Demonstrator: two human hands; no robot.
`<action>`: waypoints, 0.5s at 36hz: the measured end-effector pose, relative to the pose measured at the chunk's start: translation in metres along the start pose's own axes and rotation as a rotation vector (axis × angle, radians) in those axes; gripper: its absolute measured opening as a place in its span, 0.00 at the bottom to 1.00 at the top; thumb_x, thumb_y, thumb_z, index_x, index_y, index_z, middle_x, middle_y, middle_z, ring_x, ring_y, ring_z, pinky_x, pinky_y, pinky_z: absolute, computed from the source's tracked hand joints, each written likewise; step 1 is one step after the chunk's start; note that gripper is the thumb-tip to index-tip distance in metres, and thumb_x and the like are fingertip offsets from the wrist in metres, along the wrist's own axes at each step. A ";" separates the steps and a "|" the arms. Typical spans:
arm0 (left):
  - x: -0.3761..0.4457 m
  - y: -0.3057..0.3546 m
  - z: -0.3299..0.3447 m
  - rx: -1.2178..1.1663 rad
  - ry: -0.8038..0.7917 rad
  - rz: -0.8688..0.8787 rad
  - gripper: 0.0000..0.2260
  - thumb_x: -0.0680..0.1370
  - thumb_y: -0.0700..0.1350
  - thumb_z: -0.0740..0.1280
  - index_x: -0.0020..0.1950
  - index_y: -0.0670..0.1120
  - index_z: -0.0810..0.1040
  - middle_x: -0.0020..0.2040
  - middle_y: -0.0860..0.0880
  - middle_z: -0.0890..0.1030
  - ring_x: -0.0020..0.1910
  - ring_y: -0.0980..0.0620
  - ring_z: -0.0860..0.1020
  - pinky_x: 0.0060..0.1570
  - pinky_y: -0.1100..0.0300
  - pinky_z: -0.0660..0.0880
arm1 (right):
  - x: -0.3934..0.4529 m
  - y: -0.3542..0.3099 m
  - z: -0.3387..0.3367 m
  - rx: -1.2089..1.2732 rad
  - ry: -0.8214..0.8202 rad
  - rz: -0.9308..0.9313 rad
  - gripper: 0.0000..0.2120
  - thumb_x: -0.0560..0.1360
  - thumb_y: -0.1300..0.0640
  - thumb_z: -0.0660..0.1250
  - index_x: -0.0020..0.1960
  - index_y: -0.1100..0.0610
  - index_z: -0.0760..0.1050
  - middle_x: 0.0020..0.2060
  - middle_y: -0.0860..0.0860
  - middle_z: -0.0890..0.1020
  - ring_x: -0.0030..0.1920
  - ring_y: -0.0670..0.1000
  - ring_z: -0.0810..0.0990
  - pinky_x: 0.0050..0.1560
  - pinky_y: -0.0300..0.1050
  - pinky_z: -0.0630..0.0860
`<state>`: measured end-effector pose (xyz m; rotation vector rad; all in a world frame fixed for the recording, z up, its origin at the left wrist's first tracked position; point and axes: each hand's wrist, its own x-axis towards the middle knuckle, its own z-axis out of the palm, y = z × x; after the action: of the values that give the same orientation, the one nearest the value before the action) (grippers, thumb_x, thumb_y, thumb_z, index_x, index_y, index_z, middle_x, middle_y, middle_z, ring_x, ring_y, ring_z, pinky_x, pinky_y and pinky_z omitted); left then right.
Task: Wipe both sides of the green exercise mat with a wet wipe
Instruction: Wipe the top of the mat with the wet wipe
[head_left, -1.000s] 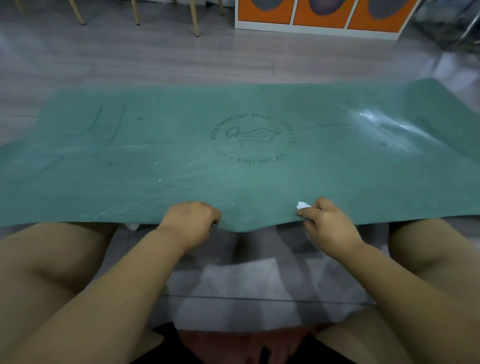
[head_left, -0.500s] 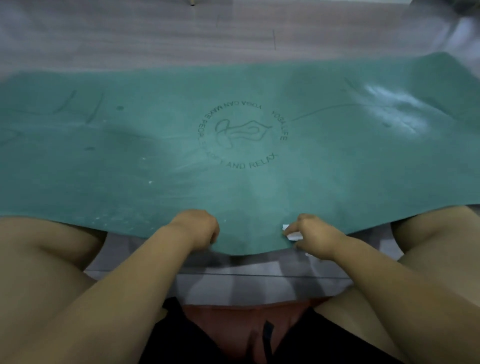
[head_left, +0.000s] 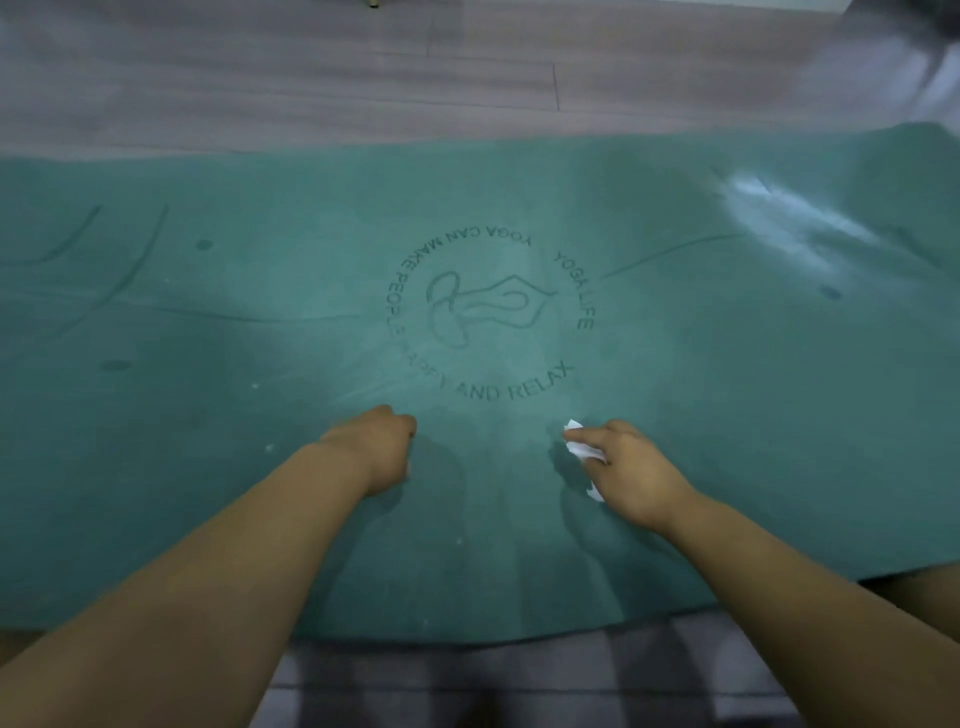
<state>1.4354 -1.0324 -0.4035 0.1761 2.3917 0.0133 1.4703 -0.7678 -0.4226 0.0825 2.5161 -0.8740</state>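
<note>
Having dragged the green mat (head_left: 727, 415) nearer, left hand (head_left: 376, 449) fisted on it, right hand (head_left: 631, 470) clutching the wet wipe (head_left: 579, 448), wiping can resume.

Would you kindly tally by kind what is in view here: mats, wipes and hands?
Green mat: 1
White wipe, in the right hand: 1
Hands: 2, left hand and right hand
Total: 4
</note>
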 end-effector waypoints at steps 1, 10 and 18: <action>0.009 -0.004 -0.003 -0.003 0.008 -0.023 0.21 0.77 0.49 0.66 0.68 0.46 0.68 0.64 0.43 0.68 0.63 0.42 0.71 0.61 0.52 0.69 | 0.010 -0.002 -0.001 -0.007 0.014 -0.008 0.17 0.80 0.60 0.56 0.66 0.49 0.73 0.49 0.50 0.68 0.43 0.50 0.77 0.48 0.38 0.75; 0.076 -0.035 -0.005 -0.065 0.015 -0.153 0.49 0.66 0.58 0.76 0.77 0.50 0.49 0.77 0.44 0.45 0.75 0.35 0.47 0.70 0.41 0.60 | 0.114 -0.014 -0.007 0.015 0.273 0.004 0.12 0.78 0.56 0.61 0.57 0.59 0.76 0.52 0.57 0.79 0.54 0.57 0.78 0.58 0.51 0.74; 0.099 -0.041 0.017 -0.095 0.002 -0.166 0.53 0.66 0.58 0.76 0.78 0.52 0.43 0.77 0.45 0.41 0.75 0.37 0.48 0.72 0.46 0.59 | 0.199 -0.016 -0.017 -0.170 0.512 0.077 0.18 0.75 0.68 0.57 0.65 0.65 0.70 0.61 0.63 0.69 0.56 0.63 0.73 0.58 0.46 0.67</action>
<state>1.3701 -1.0610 -0.4856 -0.0666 2.3941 0.0492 1.2838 -0.7897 -0.4916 0.3891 3.0248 -0.6652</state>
